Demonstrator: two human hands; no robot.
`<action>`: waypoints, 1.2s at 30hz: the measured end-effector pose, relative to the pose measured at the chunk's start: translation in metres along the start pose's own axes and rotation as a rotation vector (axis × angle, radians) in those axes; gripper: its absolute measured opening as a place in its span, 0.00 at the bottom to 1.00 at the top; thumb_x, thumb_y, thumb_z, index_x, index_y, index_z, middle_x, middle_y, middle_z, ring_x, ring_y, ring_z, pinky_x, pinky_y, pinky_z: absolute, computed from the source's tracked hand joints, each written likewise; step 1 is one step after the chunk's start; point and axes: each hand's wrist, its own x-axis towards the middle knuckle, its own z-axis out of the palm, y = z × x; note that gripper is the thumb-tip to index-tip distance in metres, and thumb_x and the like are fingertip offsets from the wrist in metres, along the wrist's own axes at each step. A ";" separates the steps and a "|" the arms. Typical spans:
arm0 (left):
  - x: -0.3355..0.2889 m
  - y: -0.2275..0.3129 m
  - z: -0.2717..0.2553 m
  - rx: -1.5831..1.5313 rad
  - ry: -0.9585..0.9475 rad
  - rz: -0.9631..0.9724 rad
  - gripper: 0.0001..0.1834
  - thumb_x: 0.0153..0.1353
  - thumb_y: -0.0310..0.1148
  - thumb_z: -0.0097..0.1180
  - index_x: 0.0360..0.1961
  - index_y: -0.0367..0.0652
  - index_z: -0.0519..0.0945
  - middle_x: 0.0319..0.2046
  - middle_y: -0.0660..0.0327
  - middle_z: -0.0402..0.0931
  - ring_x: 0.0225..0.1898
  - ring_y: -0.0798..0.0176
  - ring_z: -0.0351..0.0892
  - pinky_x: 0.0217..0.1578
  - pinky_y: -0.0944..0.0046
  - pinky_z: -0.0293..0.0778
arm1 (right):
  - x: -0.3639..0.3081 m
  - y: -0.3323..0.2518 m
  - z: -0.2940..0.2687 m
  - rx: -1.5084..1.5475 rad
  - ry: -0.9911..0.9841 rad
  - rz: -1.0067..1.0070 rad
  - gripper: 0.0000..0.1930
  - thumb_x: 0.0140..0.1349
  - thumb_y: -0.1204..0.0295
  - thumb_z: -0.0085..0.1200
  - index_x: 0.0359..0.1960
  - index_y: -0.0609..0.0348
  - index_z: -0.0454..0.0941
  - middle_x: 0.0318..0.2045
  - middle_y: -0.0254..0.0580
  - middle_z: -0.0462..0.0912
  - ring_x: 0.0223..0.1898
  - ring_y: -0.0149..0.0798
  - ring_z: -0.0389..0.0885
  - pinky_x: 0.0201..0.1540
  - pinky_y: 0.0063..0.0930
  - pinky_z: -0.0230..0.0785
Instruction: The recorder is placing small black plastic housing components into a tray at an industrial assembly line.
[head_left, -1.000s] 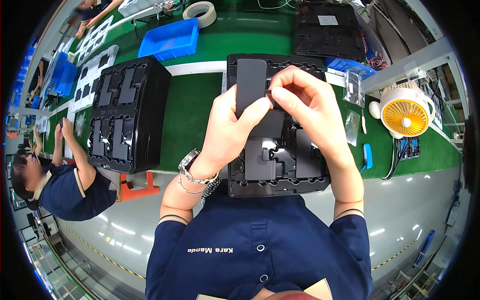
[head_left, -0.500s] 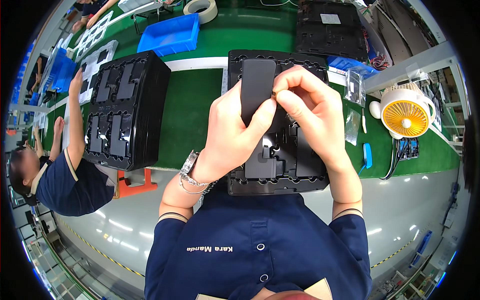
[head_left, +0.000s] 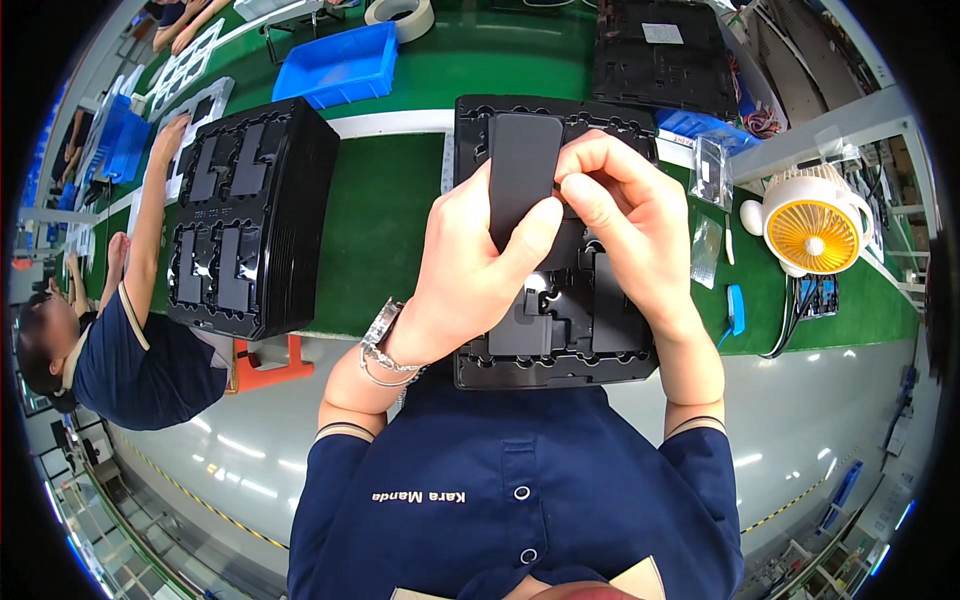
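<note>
Co-worker (head_left: 145, 360) at left, one arm stretched to the far side at a white cutout sheet (head_left: 222, 92). Right of that: tray stack (head_left: 215, 213), black, flat black parts (head_left: 236, 265) in the top pockets, sitting on the green counter (head_left: 385, 240). Blue bin (head_left: 335, 65) at the far side, tape roll (head_left: 408, 34) just beyond it to the right. Left hand (head_left: 465, 265) grips a black plate (head_left: 524, 165), thumb on its face, other fingers mostly hidden. Plate is over the far half of a moulded tray (head_left: 560, 374), similar parts in its pockets. Right hand (head_left: 635, 220): thumb and forefinger tips close together at plate's right edge; can't tell what they pinch, too small. Farther right: clear bag (head_left: 705, 250), blue tool (head_left: 736, 310) nearer, white fan (head_left: 812, 235) with yellow front.
</note>
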 end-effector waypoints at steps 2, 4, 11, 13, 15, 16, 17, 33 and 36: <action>0.000 -0.002 0.001 -0.028 0.002 0.008 0.13 0.62 0.34 0.57 0.42 0.35 0.77 0.28 0.59 0.77 0.28 0.67 0.75 0.30 0.65 0.72 | 0.000 -0.001 -0.001 0.003 -0.001 0.017 0.06 0.63 0.74 0.56 0.34 0.66 0.76 0.29 0.34 0.78 0.33 0.26 0.75 0.39 0.21 0.69; 0.000 -0.003 0.002 -0.038 0.007 0.018 0.13 0.62 0.34 0.57 0.42 0.35 0.77 0.28 0.59 0.77 0.28 0.67 0.75 0.30 0.65 0.72 | 0.000 0.000 -0.002 -0.008 -0.003 0.015 0.06 0.63 0.74 0.56 0.34 0.66 0.76 0.29 0.34 0.78 0.32 0.25 0.74 0.38 0.21 0.69; -0.002 -0.003 0.003 -0.020 -0.002 0.004 0.13 0.62 0.35 0.57 0.42 0.35 0.77 0.28 0.58 0.77 0.27 0.66 0.76 0.30 0.64 0.72 | -0.001 0.000 -0.002 -0.016 0.001 -0.012 0.06 0.62 0.74 0.57 0.33 0.66 0.76 0.29 0.34 0.78 0.32 0.26 0.75 0.37 0.21 0.69; -0.002 -0.001 0.003 -0.013 -0.004 -0.003 0.14 0.62 0.35 0.57 0.42 0.35 0.77 0.28 0.58 0.77 0.27 0.65 0.76 0.30 0.64 0.72 | -0.001 0.001 -0.002 -0.035 0.003 -0.034 0.06 0.62 0.75 0.57 0.33 0.66 0.76 0.28 0.35 0.78 0.31 0.27 0.75 0.36 0.21 0.69; -0.002 -0.001 0.003 -0.002 -0.001 0.009 0.14 0.62 0.34 0.57 0.42 0.35 0.77 0.28 0.58 0.77 0.28 0.66 0.75 0.31 0.64 0.72 | -0.001 0.003 -0.002 -0.069 0.008 -0.057 0.06 0.62 0.75 0.57 0.33 0.66 0.76 0.28 0.36 0.77 0.31 0.27 0.75 0.36 0.21 0.69; -0.003 -0.001 0.002 -0.006 -0.004 0.007 0.14 0.62 0.34 0.57 0.42 0.34 0.77 0.28 0.58 0.77 0.28 0.66 0.75 0.31 0.64 0.72 | -0.001 0.002 -0.002 -0.066 0.006 -0.058 0.06 0.62 0.75 0.57 0.33 0.66 0.76 0.27 0.36 0.77 0.31 0.28 0.76 0.36 0.22 0.69; -0.003 -0.001 0.002 -0.010 -0.007 0.004 0.14 0.62 0.34 0.57 0.42 0.34 0.77 0.28 0.58 0.77 0.28 0.66 0.76 0.31 0.64 0.72 | -0.001 0.002 -0.002 -0.063 0.003 -0.059 0.05 0.62 0.75 0.57 0.33 0.66 0.76 0.27 0.36 0.77 0.31 0.28 0.76 0.36 0.22 0.69; -0.001 -0.008 0.000 -1.652 -0.794 -0.797 0.24 0.74 0.55 0.28 0.36 0.44 0.65 0.09 0.71 0.58 0.07 0.78 0.52 0.10 0.79 0.51 | 0.006 0.006 -0.012 -0.163 0.008 -0.112 0.10 0.61 0.69 0.58 0.28 0.65 0.77 0.30 0.38 0.76 0.35 0.33 0.75 0.41 0.27 0.67; -0.001 -0.009 -0.001 -1.737 -0.808 -0.820 0.24 0.74 0.54 0.30 0.33 0.45 0.64 0.09 0.71 0.58 0.08 0.78 0.53 0.11 0.79 0.52 | 0.005 0.006 -0.014 -0.224 0.028 -0.096 0.09 0.61 0.69 0.59 0.30 0.64 0.80 0.29 0.37 0.75 0.32 0.30 0.74 0.38 0.24 0.66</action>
